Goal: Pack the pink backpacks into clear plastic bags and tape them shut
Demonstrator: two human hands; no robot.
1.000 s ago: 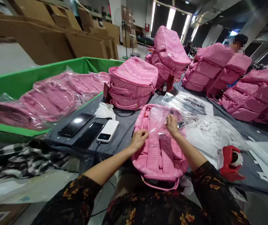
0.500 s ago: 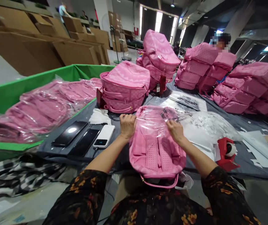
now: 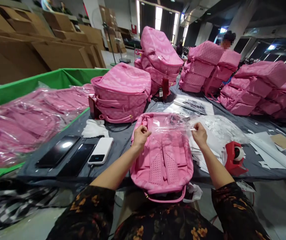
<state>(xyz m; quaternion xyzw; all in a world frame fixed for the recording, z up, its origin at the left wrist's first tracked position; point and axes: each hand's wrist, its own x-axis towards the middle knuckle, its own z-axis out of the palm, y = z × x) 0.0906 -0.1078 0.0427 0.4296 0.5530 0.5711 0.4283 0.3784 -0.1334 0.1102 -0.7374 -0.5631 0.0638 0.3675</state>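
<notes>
Bkpk [image 3: 164, 145] pink, straps [image 3: 155, 170] dotted; plastic [image 3: 171, 126] clr; tape disp. [image 3: 231, 157] red; bin [image 3: 70, 76] grn.

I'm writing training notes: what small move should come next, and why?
Probably draw the clear plastic further over the pink backpack: the left hand and right hand hold it stretched across the far part, while the perforated straps look uncovered.

Hands [image 3: 141, 136] [image 3: 199, 134] pinch clear plastic [image 3: 174, 126], seemingly bag, over backpack [image 3: 164, 156].

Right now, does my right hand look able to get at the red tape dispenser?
Likely yes: the red tape dispenser sits beside your right forearm with nothing visible covering it, though your right hand pinches clear plastic film and would probably need to let go.
</notes>
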